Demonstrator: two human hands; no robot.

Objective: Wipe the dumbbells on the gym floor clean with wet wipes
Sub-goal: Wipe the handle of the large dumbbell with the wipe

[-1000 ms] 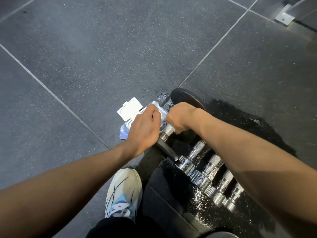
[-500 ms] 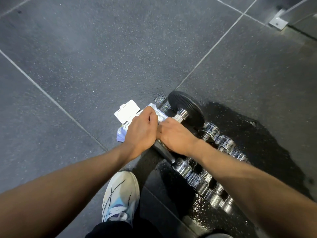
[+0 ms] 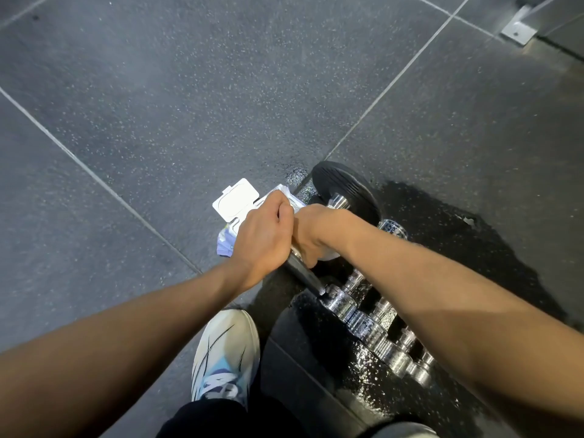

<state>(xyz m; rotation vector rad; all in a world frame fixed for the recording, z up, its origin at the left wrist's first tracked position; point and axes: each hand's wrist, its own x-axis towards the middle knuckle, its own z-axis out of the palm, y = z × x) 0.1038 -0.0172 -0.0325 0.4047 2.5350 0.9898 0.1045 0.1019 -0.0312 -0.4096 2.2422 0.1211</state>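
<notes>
On the dumbbell (image 3: 344,191) handle, the right hand (image 3: 313,235), closed round a wet wipe (image 3: 328,256), has slid from the far plate toward the near plate. The left hand (image 3: 262,238) grips the near end. Handle pass judged nearly complete; plates remain.

The floor tiles (image 3: 189,90) are presenting as matt, speckled rubber; the wet patch (image 3: 442,248) is shining glossy. The small dumbbells (image 3: 343,303) are gleaming as polished metal, beaded with droplets. The large dumbbell's disc (image 3: 344,188) is reading as dull black rubber. The wipe-pack lid (image 3: 235,200) is showing smooth white plastic.
</notes>
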